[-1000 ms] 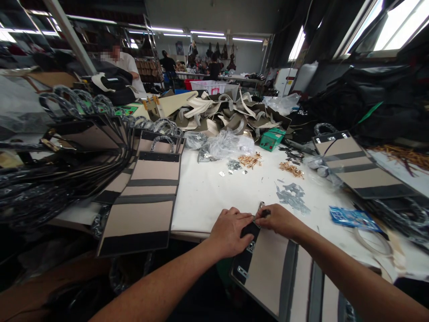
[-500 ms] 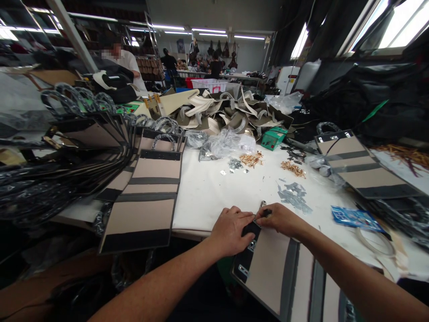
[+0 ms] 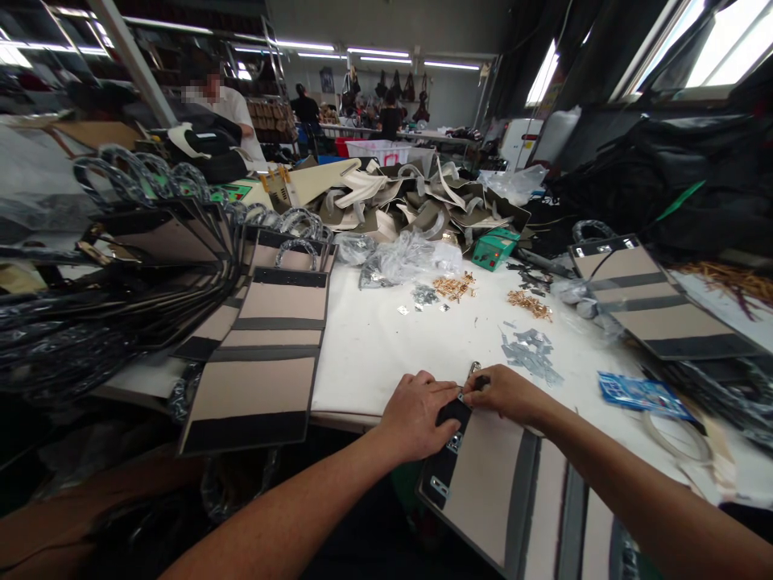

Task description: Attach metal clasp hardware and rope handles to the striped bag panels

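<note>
At the table's front edge lies a beige bag panel [image 3: 486, 486] with dark bands, tilted towards me. Along its black end strip are metal plates [image 3: 439, 486]. My left hand [image 3: 418, 416] grips that strip, fingers stretched along it and thumb bent over its near side. My right hand [image 3: 506, 393] is closed in a pinch at the strip's far end, its fingertips touching my left fingertips. Something small and dark sits in the pinch, too covered to name. A shiny metal piece [image 3: 474, 369] sticks out just beyond my fingers.
Loose grey metal plates [image 3: 531, 353] and gold-coloured fasteners [image 3: 456, 287] lie on the white table [image 3: 362, 354]. Finished-looking bag panels with wrapped handles [image 3: 259, 362] stack up at left. A green box [image 3: 493, 248], a blue packet [image 3: 641, 393] and a tape roll [image 3: 676, 437] lie around. Co-workers are behind.
Almost nothing differs. My right fingers shift very slightly at the strip's end; the left hand and the panel stay in place.
</note>
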A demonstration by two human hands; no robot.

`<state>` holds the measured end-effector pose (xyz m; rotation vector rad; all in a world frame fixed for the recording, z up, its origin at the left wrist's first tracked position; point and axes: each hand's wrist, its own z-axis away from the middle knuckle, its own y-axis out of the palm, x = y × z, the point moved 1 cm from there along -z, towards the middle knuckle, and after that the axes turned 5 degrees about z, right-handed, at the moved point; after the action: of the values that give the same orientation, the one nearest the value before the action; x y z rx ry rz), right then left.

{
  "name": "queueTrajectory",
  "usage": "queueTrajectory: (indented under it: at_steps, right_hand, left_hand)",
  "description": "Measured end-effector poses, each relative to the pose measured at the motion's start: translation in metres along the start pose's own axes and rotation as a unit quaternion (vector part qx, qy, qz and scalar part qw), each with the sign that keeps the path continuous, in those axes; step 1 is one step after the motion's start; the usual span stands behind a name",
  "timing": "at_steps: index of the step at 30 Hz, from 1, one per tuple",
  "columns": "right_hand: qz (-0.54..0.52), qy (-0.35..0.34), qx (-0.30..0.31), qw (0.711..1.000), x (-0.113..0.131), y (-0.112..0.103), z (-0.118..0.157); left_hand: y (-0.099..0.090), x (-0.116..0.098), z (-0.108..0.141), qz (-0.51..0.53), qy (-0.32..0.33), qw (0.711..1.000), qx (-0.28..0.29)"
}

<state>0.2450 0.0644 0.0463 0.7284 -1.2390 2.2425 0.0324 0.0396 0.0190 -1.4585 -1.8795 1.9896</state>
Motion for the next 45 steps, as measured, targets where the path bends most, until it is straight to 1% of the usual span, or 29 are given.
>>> queueTrajectory:
  at_steps: [7, 15, 22, 27, 30, 32, 36, 40, 43, 45]
  right_hand:
    - [0.05, -0.035, -0.042, 0.997, -0.004, 0.005, 0.002]
    - [0.097, -0.036, -0.084, 0.991, -0.003, 0.011, 0.007]
    - [0.127, -0.033, -0.117, 0.984, -0.004, 0.014, 0.009]
    - [0.13, -0.032, -0.135, 0.982, -0.007, 0.016, 0.011]
    - [0.128, -0.034, -0.142, 0.981, -0.008, 0.016, 0.014]
    - [0.128, -0.035, -0.148, 0.98, -0.01, 0.017, 0.016]
    - [0.131, -0.038, -0.163, 0.977, -0.013, 0.021, 0.019]
    - [0.128, -0.057, -0.16, 0.977, -0.016, 0.022, 0.019]
    - [0.092, -0.084, -0.136, 0.983, -0.018, 0.02, 0.022]
    - [0.068, -0.09, -0.129, 0.985, -0.02, 0.02, 0.024]
  left_hand:
    - [-0.001, -0.002, 0.0, 0.009, -0.003, 1.0, 0.0]
    - [-0.001, -0.003, 0.001, 0.016, -0.012, 1.0, -0.012]
    - [0.003, -0.006, -0.005, 0.019, -0.048, 0.998, -0.033]
    - [0.012, -0.007, -0.012, 0.024, -0.109, 0.992, -0.063]
    - [0.014, -0.008, -0.014, 0.033, -0.13, 0.988, -0.077]
    - [0.014, -0.008, -0.014, 0.038, -0.13, 0.987, -0.082]
    - [0.013, -0.01, -0.013, 0.042, -0.105, 0.99, -0.08]
    - [0.013, -0.01, -0.013, 0.04, -0.099, 0.992, -0.069]
    - [0.013, -0.009, -0.013, 0.044, -0.103, 0.991, -0.068]
    - [0.013, -0.008, -0.013, 0.052, -0.102, 0.991, -0.071]
